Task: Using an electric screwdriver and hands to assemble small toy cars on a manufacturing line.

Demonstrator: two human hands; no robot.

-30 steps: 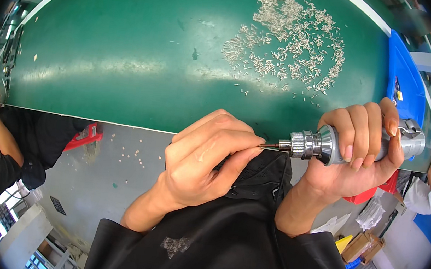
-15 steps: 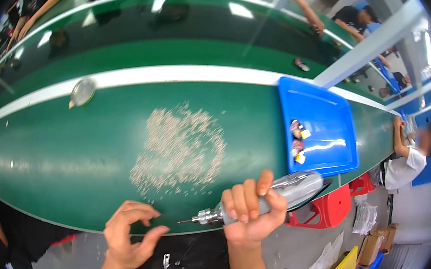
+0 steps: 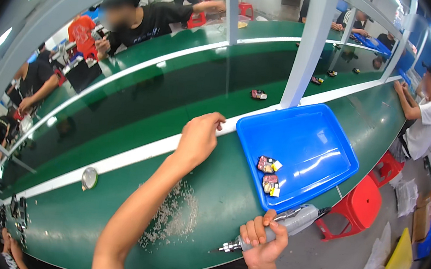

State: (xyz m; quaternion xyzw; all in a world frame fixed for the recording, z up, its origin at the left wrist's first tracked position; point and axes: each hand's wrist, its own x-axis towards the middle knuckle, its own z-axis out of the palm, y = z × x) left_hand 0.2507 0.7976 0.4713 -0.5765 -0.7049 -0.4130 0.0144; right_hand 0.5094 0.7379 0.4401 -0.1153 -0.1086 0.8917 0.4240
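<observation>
My right hand [image 3: 263, 239] is closed around a grey electric screwdriver [image 3: 290, 219], its bit pointing left over the near edge of the table. My left hand [image 3: 198, 139] reaches forward to the white rail, fingers stretched to the right and partly hidden behind the back of the hand; I see nothing in it. Under that forearm lies a spread of small silvery screws [image 3: 178, 212], partly covered by the arm. Two small dark red and black devices with yellow tags [image 3: 266, 164] sit in the left part of a blue tray [image 3: 327, 170]. Another such device [image 3: 258, 94] rests on the belt beyond the rail.
A round tin [image 3: 89, 178] stands by the rail at left. A white post [image 3: 308, 52] rises behind the tray. Red stools [image 3: 358, 204] stand beyond the table's right edge. A person in white [image 3: 423, 111] sits far right; others work across the belt.
My left hand has moved from near the screwdriver tip forward to the rail. The view has shifted, showing more of the belt and people. My right hand still grips the screwdriver.
</observation>
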